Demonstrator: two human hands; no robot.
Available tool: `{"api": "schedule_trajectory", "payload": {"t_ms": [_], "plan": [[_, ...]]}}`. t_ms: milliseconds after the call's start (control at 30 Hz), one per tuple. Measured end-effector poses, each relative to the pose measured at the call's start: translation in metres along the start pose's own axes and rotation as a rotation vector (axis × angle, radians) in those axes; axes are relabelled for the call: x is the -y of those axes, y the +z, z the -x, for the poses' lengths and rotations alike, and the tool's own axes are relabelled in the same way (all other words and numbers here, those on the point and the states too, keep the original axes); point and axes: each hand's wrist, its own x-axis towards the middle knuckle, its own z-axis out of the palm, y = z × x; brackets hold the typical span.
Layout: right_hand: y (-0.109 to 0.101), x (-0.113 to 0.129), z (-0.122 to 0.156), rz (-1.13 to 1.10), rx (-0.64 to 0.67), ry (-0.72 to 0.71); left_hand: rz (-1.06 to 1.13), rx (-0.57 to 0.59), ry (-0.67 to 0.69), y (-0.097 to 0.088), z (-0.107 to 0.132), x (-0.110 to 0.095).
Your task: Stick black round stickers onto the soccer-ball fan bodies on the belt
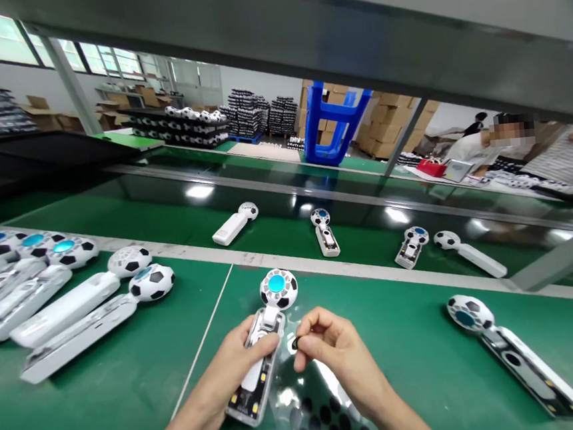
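Note:
My left hand (237,366) is wrapped round the handle of a soccer-ball-headed device (277,289), its thumb on the open face where a circuit board shows. The ball end has a blue disc and points away from me. Just right of the handle, my right hand (332,345) pinches a small black round piece (296,342) with a pale edge between thumb and fingers. Under both hands lies a clear plastic sheet (288,409) with several black round stickers (325,415). A similar device (522,358) with an exposed board lies to the right.
Several soccer-ball devices (87,296) lie at the left on the green table (185,317). Beyond the table's pale edge strip, a green conveyor (277,226) carries several more. A grey post (565,254) stands at the right. A blue plastic stool (331,124) and a co-worker (481,148) are farther back.

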Motion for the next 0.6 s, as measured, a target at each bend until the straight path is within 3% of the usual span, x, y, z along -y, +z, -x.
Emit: {"api": "schedule_trajectory", "payload": {"t_ms": [100, 200, 267, 400, 600], "plan": [[0.002, -0.008, -0.002, -0.001, -0.010, -0.020, 0.134, 0.157, -0.165, 0.006, 0.005, 0.003], [0.003, -0.012, -0.004, 0.027, -0.036, -0.016, 0.176, 0.173, -0.229, 0.009, 0.009, 0.005], [0.002, -0.011, -0.005, 0.063, -0.075, -0.004, 0.166, 0.214, -0.183, 0.008, 0.009, 0.007], [0.000, -0.008, -0.006, 0.236, -0.155, -0.084, 0.031, 0.236, 0.048, 0.003, 0.006, 0.011], [0.003, -0.004, 0.003, 0.428, -0.123, -0.124, -0.146, 0.201, 0.216, 0.005, 0.004, 0.013]]}}
